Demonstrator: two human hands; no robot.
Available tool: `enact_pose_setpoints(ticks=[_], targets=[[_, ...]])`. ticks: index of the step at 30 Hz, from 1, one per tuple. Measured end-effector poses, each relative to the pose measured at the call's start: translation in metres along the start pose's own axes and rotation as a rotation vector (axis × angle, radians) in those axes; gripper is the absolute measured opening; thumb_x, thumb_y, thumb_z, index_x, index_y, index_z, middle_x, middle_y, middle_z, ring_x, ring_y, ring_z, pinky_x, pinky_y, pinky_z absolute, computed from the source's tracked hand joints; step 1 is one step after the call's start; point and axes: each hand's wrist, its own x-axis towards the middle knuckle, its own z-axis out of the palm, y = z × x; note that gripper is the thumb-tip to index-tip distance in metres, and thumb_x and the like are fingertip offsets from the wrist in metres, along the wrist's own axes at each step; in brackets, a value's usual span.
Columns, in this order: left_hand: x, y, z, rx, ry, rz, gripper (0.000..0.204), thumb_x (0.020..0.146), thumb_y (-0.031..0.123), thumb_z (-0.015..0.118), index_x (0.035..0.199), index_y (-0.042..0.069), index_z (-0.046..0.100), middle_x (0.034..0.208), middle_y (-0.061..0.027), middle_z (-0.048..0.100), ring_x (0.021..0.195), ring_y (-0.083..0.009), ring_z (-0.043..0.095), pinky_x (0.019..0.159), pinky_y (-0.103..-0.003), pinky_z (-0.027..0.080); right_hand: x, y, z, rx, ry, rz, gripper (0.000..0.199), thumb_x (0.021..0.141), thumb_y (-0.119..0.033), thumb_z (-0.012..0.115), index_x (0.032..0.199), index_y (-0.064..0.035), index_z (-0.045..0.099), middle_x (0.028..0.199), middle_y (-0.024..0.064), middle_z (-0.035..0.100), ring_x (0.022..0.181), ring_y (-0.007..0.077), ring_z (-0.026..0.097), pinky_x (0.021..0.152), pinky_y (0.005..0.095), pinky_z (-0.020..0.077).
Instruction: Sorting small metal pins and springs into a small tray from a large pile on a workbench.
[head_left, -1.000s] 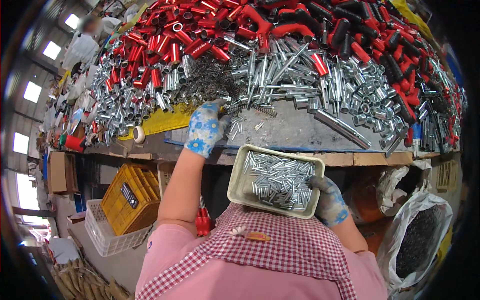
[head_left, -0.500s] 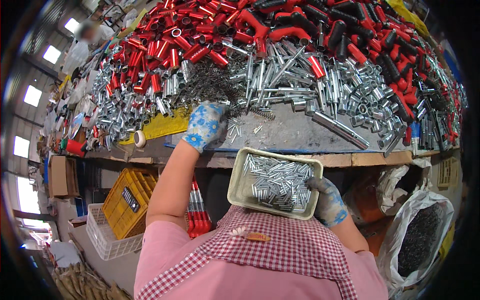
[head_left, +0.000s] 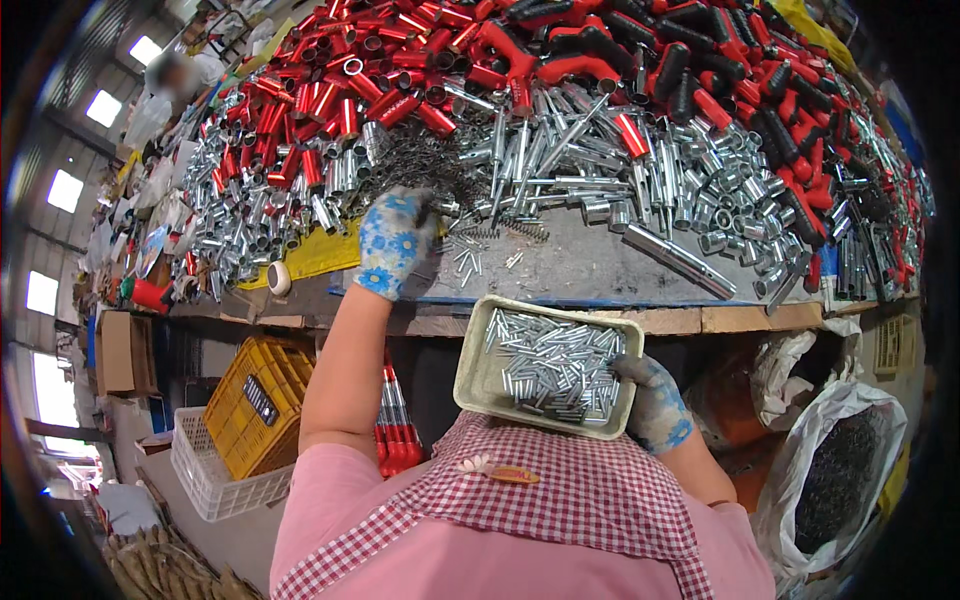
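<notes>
My right hand [head_left: 655, 400], in a blue flowered glove, grips the right edge of a pale rectangular tray [head_left: 478, 372] full of small silver pins [head_left: 555, 362], held over my lap below the bench edge. My left hand [head_left: 395, 240], gloved the same way, reaches onto the workbench [head_left: 590, 262] and rests with bent fingers on a tangle of dark wire springs [head_left: 415, 165]. A few loose silver pins [head_left: 463, 255] lie on the bench just right of that hand. I cannot tell whether the left hand holds anything.
Heaps of silver metal tubes [head_left: 640, 180] and red-and-black handles [head_left: 480, 60] cover the bench. A yellow crate [head_left: 255, 405] and a white basket [head_left: 215, 475] stand under it at left, a sack of dark parts [head_left: 845, 470] at right. A roll of tape [head_left: 279, 278] lies near the edge.
My left hand has moved up and further onto the bench, from the front edge toward the spring pile. The tray and right hand have stayed nearly still.
</notes>
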Motion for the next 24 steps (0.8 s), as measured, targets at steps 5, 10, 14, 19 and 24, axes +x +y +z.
enact_pose_setpoints(ticks=[5, 10, 14, 19, 24], targets=[[0.0, -0.012, 0.007, 0.105, 0.28, -0.094, 0.035, 0.082, 0.019, 0.072, 0.114, 0.004, 0.068, 0.107, -0.0179, 0.067, 0.1, -0.0371, 0.064, 0.088, -0.046, 0.052, -0.001, -0.002, 0.003, -0.027, -0.012, -0.013, 0.047, 0.091, -0.009, 0.049, 0.134, 0.0102, 0.05, 0.124, 0.0215, 0.064, 0.112, 0.0283, 0.065, 0.101, 0.0378, 0.0509], [-0.004, 0.002, 0.008, 0.151, 0.29, -0.173, 0.037, 0.083, 0.021, 0.075, 0.116, 0.005, 0.069, 0.111, -0.0182, 0.069, 0.104, -0.0375, 0.065, 0.093, -0.045, 0.052, 0.001, 0.002, -0.001, -0.068, -0.029, -0.047, 0.045, 0.093, -0.014, 0.053, 0.131, 0.0102, 0.053, 0.126, 0.0239, 0.063, 0.112, 0.0334, 0.065, 0.103, 0.0446, 0.0508], [-0.001, 0.009, 0.014, 0.179, 0.214, -0.091, 0.037, 0.083, 0.024, 0.075, 0.115, 0.007, 0.069, 0.113, -0.0159, 0.068, 0.107, -0.0355, 0.063, 0.094, -0.045, 0.051, 0.002, 0.002, -0.005, -0.115, -0.031, -0.027, 0.047, 0.092, -0.016, 0.054, 0.132, 0.01, 0.053, 0.126, 0.0238, 0.063, 0.112, 0.0337, 0.065, 0.103, 0.0451, 0.0504], [0.004, 0.01, 0.016, 0.122, 0.162, -0.096, 0.025, 0.083, 0.017, 0.071, 0.107, 0.009, 0.071, 0.105, -0.0153, 0.068, 0.097, -0.0355, 0.065, 0.086, -0.045, 0.053, 0.001, 0.0, -0.001, -0.084, -0.009, -0.013, 0.043, 0.094, -0.012, 0.047, 0.13, 0.0096, 0.054, 0.12, 0.0191, 0.066, 0.107, 0.025, 0.067, 0.096, 0.033, 0.0532], [0.001, 0.015, 0.02, 0.187, 0.0, 0.03, 0.021, 0.081, 0.01, 0.068, 0.101, 0.007, 0.072, 0.102, -0.0154, 0.067, 0.095, -0.0364, 0.065, 0.083, -0.046, 0.052, 0.0, -0.001, 0.001, -0.089, -0.02, -0.017, 0.045, 0.094, -0.014, 0.049, 0.132, 0.0099, 0.052, 0.123, 0.019, 0.065, 0.109, 0.025, 0.066, 0.096, 0.0335, 0.0533]])
